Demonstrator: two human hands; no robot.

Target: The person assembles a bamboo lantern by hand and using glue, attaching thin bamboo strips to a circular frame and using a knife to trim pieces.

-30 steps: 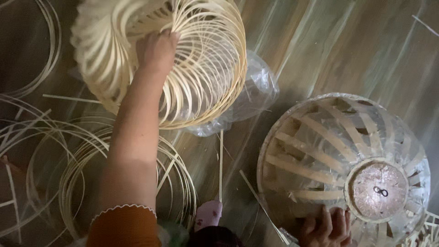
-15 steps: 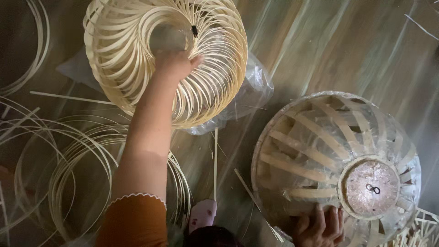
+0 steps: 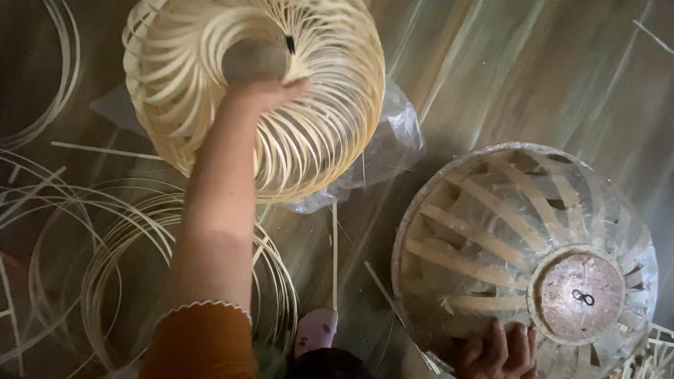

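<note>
My left hand (image 3: pixel 265 92) grips the inner ring of a round lampshade frame of pale bamboo strips (image 3: pixel 319 119), which lies over a clear plastic bag (image 3: pixel 393 144) on the wooden floor. My arm in an orange sleeve reaches up from the bottom of the view. At the lower right my right hand (image 3: pixel 500 351) rests its fingers on the near edge of a dome-shaped woven bamboo frame (image 3: pixel 491 238) wrapped in clear plastic, with a round wooden disc (image 3: pixel 579 296) at its top.
Coils of thin bamboo strips (image 3: pixel 105 253) lie on the floor (image 3: pixel 505 77) at the left. Loose bamboo sticks (image 3: pixel 334 253) lie between the two frames. A pink slipper toe (image 3: pixel 316 330) shows at the bottom centre.
My left hand has turned the bamboo lampshade frame and shifted its grip into the central ring. The dome frame and my right hand have stayed in place.
</note>
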